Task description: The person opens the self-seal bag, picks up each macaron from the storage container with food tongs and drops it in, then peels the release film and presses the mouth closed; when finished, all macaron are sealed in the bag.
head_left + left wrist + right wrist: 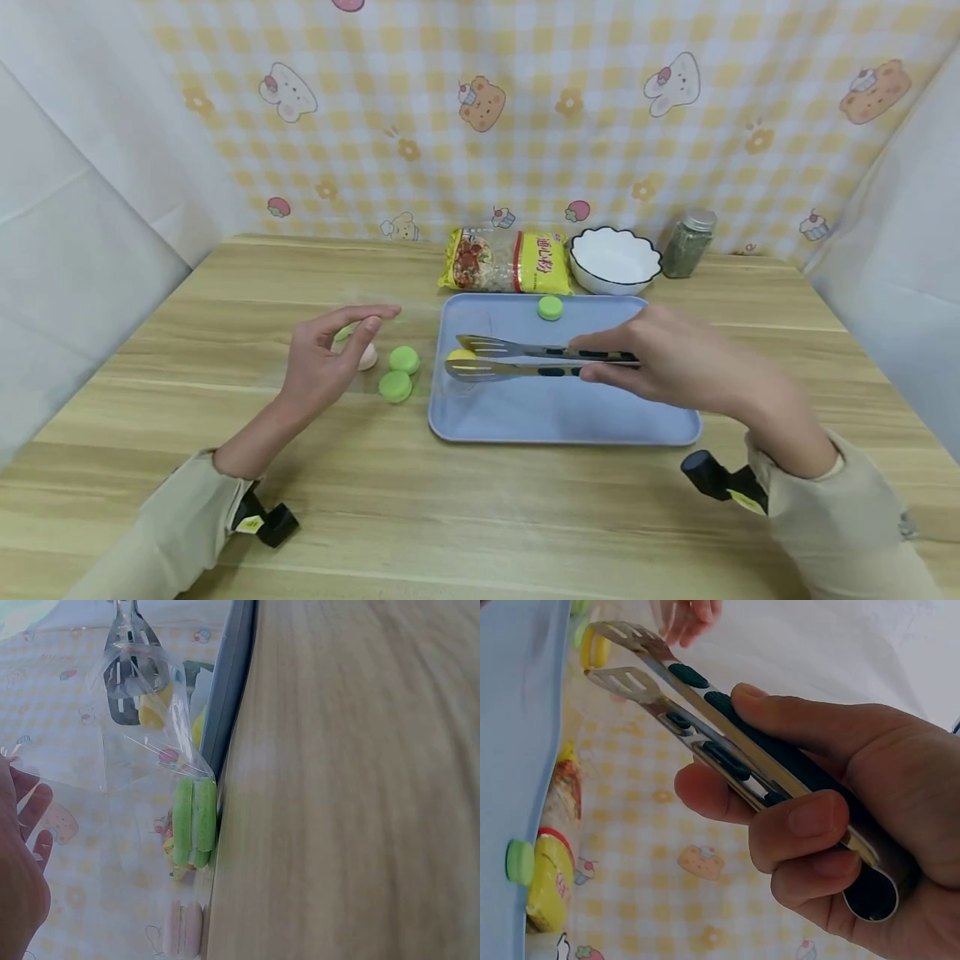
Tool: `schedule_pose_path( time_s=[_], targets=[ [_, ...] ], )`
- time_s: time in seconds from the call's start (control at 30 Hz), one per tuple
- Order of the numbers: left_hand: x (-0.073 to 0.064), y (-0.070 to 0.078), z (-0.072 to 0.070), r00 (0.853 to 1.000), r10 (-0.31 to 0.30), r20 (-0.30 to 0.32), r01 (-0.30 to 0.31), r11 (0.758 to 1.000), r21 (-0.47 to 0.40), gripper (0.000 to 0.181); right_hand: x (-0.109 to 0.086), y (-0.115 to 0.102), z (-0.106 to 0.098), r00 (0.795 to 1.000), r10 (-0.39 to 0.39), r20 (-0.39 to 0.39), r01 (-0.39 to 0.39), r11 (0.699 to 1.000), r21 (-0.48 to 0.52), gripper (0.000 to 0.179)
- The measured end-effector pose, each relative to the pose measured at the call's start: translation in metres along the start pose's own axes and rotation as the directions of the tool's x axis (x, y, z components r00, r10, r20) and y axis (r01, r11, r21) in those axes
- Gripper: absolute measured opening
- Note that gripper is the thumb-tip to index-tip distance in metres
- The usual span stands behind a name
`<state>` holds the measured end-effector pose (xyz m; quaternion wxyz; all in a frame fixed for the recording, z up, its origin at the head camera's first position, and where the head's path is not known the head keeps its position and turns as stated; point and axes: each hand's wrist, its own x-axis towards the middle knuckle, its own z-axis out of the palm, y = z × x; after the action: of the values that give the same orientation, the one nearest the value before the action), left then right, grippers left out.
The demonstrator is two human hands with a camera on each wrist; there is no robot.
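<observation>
My right hand (637,358) grips metal tongs (517,371) with dark handle pads, above the blue tray (600,425). Between the slotted tips of the tongs is a yellow macaron (595,649). A clear plastic bag (142,757) hangs from my left hand (322,354), its thumb and forefinger pinching the film. In the left wrist view, the bag's loose rim overlaps the tong tips. Two green macarons (404,360) lie left of the tray, with a pale pink macaron (367,357) close to my left fingers. Another green piece (344,332) is partly hidden behind that hand.
One green macaron (550,308) sits at the tray's far edge. Behind the tray stand a yellow pasta packet (506,262), a white scalloped bowl (615,257) and a jar of dried herbs (690,243). A checked curtain (525,150) hangs behind the wooden table (525,517).
</observation>
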<state>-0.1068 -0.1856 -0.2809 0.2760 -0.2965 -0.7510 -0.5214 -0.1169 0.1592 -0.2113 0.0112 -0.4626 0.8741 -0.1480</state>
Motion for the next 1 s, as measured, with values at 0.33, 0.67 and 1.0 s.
schedule_pose_path(
  time_s=[0.33, 0.67, 1.0],
  targets=[
    [-0.002, -0.004, -0.002, 1.000, 0.001, 0.019, 0.000, 0.999, -0.045, 0.016, 0.030, -0.001, 0.015, 0.995, -0.064, -0.079, 0.059, 0.996, -0.065, 0.028],
    [0.000, -0.004, -0.002, 1.000, 0.000, 0.027, 0.002, 0.995, -0.100, 0.016, 0.078, -0.005, 0.038, 0.983, -0.175, -0.056, 0.178, 0.983, 0.053, 0.032],
    [-0.001, 0.001, 0.001, 0.998, -0.045, 0.045, 0.045, 0.999, -0.007, 0.018, 0.107, -0.011, 0.068, 0.978, -0.208, 0.028, 0.202, 0.970, 0.138, 0.032]
  ],
)
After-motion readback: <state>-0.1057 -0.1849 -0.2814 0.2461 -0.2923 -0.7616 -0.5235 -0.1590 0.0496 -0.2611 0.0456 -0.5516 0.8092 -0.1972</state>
